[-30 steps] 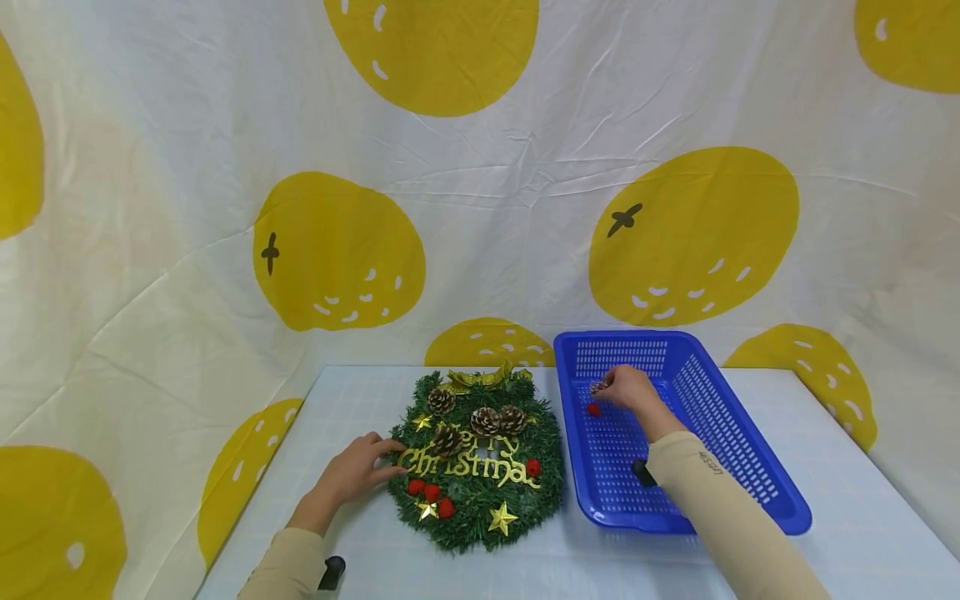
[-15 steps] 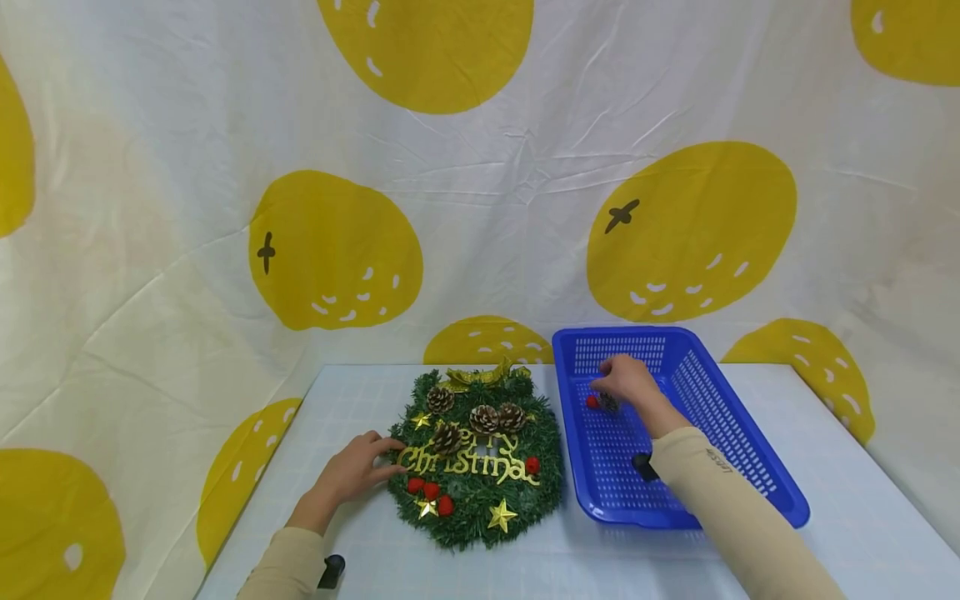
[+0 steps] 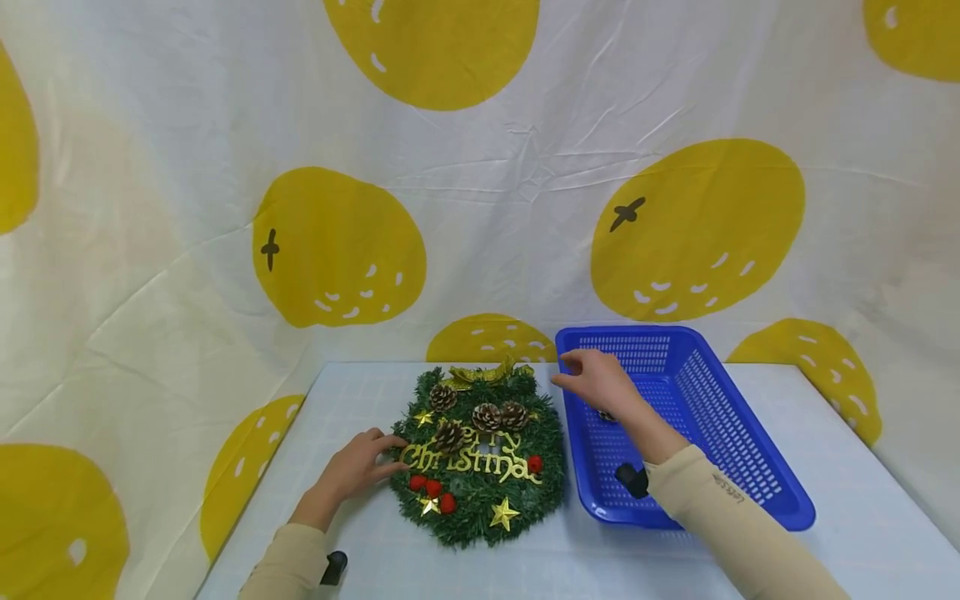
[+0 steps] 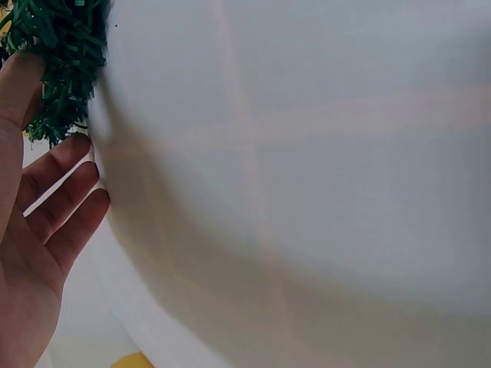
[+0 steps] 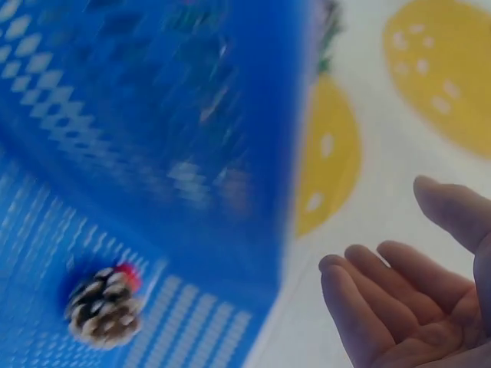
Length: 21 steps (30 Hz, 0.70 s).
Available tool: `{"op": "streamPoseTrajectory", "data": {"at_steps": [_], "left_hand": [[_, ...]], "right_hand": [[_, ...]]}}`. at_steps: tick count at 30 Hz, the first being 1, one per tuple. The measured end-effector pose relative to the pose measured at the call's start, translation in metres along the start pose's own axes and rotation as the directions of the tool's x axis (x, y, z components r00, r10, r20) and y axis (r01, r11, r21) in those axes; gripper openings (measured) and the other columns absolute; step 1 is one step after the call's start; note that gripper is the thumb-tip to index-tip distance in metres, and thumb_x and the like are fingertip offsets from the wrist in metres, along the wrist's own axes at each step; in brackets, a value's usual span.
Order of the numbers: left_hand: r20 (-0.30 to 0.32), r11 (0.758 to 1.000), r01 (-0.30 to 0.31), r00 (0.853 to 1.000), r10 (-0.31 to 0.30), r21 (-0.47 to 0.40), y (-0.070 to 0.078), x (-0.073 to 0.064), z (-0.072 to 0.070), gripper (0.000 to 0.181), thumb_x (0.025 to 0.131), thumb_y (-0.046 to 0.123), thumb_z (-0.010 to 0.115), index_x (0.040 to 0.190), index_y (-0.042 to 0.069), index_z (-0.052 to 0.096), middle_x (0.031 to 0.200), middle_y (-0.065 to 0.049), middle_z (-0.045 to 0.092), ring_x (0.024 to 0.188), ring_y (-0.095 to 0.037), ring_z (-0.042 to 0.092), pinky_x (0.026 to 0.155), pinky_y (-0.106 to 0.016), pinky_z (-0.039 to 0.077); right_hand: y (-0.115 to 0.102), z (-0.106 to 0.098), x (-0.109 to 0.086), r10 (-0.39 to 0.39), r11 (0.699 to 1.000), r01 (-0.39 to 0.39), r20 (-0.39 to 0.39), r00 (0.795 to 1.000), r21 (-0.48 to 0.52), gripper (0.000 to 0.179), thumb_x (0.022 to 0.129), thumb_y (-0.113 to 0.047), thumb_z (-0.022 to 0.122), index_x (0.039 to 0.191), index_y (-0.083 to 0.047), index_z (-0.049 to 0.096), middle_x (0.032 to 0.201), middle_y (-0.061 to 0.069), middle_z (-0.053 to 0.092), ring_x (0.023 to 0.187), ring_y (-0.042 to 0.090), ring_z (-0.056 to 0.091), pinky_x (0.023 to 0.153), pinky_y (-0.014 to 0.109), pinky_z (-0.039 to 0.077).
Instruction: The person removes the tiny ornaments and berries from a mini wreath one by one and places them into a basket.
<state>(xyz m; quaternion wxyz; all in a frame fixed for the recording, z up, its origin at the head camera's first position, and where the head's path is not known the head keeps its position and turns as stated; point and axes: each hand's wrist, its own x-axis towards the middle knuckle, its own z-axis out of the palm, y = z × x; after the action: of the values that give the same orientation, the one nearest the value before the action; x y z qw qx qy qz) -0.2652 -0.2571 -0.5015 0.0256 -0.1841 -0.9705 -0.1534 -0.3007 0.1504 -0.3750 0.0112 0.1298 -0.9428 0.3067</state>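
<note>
My left hand (image 3: pixel 360 467) lies at the left edge of a green Christmas wreath (image 3: pixel 480 521), thumb and index finger touching its foliage. In the left wrist view, the other fingers are relaxed beside the wreath's edge. The wreath bears a gold "Merry Christmas" sign (image 3: pixel 465 462), pine cones (image 3: pixel 486 417), gold stars (image 3: pixel 504 514), red balls (image 3: pixel 447 502) and a gold ribbon bow (image 3: pixel 480 377) at its top. My right hand (image 3: pixel 600 383) hovers over the left rim of a blue plastic basket (image 3: pixel 772 450), fingers apart, holding nothing.
Inside the basket a pine cone (image 5: pixel 106 310) lies against a red ball (image 5: pixel 130 274). The basket stands right of the wreath on the pale tablecloth (image 3: pixel 420 575). A white curtain (image 3: pixel 495 250) with yellow fruit prints hangs behind.
My right hand has put the pine cone down in the basket beside the red ball, let go, and moved left toward the rim. The left hand and wreath stay put.
</note>
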Motion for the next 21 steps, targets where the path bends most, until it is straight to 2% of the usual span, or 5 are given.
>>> {"op": "streamPoseTrajectory", "data": {"at_steps": [7,12,17,21], "left_hand": [[0.011,1.000,0.025,1.000,-0.025,0.003,0.003,0.001,-0.001,0.040,0.084,0.043,0.074,0.117,0.022,0.069,0.095,0.000,0.056,0.086,-0.017,0.055,0.071,-0.041,0.049],[0.016,1.000,0.028,0.999,-0.028,-0.007,0.003,0.001,0.000,0.040,0.084,0.044,0.074,0.117,0.022,0.069,0.094,0.001,0.055,0.086,-0.017,0.054,0.070,-0.040,0.048],[0.013,1.000,0.030,0.999,-0.030,-0.005,0.002,0.001,0.001,0.039,0.084,0.044,0.074,0.116,0.023,0.069,0.094,0.001,0.055,0.085,-0.016,0.053,0.069,-0.040,0.048],[0.013,1.000,0.031,0.999,-0.031,-0.003,0.001,0.001,0.002,0.039,0.084,0.044,0.074,0.116,0.024,0.069,0.096,0.001,0.055,0.087,-0.017,0.054,0.070,-0.041,0.048]], "right_hand": [[-0.037,0.011,-0.017,-0.088,0.994,0.087,0.014,0.996,0.072,0.052,0.094,-0.030,0.068,0.135,-0.001,0.057,0.129,0.019,0.061,0.117,0.035,0.058,0.091,0.050,0.048],[-0.055,0.022,-0.026,-0.132,0.986,0.132,-0.002,0.991,0.100,0.053,0.093,-0.030,0.069,0.137,-0.005,0.056,0.132,0.016,0.060,0.117,0.033,0.059,0.092,0.049,0.048],[-0.066,0.034,-0.031,-0.160,0.980,0.163,-0.034,0.987,0.114,0.053,0.091,-0.030,0.071,0.137,-0.007,0.057,0.131,0.012,0.061,0.112,0.029,0.062,0.089,0.047,0.050],[-0.071,0.044,-0.034,-0.168,0.974,0.174,-0.049,0.985,0.143,0.054,0.091,-0.030,0.072,0.137,-0.007,0.057,0.128,0.012,0.063,0.101,0.026,0.065,0.081,0.044,0.052]]}}
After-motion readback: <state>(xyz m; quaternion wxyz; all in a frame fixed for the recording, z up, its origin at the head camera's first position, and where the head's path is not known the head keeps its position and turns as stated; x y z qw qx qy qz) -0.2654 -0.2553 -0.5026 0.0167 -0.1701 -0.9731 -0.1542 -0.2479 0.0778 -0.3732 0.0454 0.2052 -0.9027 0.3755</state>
